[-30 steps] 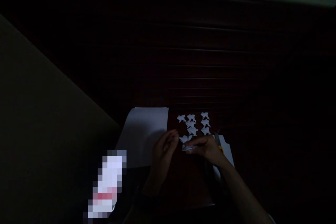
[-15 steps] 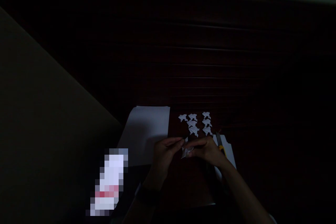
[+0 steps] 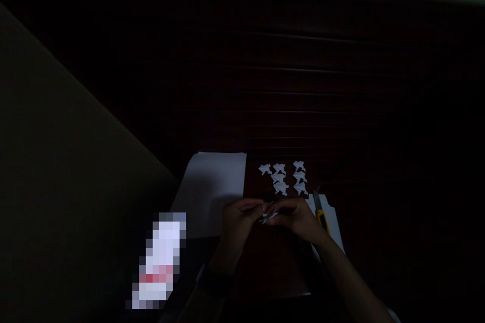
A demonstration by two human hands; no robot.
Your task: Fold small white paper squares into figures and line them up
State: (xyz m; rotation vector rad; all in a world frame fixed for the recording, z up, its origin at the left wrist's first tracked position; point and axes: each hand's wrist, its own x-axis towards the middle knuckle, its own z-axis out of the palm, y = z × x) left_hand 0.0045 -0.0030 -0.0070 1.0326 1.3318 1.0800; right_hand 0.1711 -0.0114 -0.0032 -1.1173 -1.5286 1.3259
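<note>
Your left hand (image 3: 235, 217) and right hand (image 3: 302, 219) pinch a small folded white paper piece (image 3: 269, 217) between them, over the dark reddish counter (image 3: 271, 267). Beside your right wrist lies a yellow-handled cutter knife (image 3: 322, 220); left of your left hand, a large white paper sheet (image 3: 214, 181); beyond both, seven folded white paper figures (image 3: 281, 188).

The view is very dim, its right side sinking almost to black. Faint glints streak the dark slats (image 3: 288, 69); soft shadow dulls the white sheet (image 3: 217, 169). Coarse pixelation covers a bright patch (image 3: 161, 257). The held paper (image 3: 273, 215) shows little detail.
</note>
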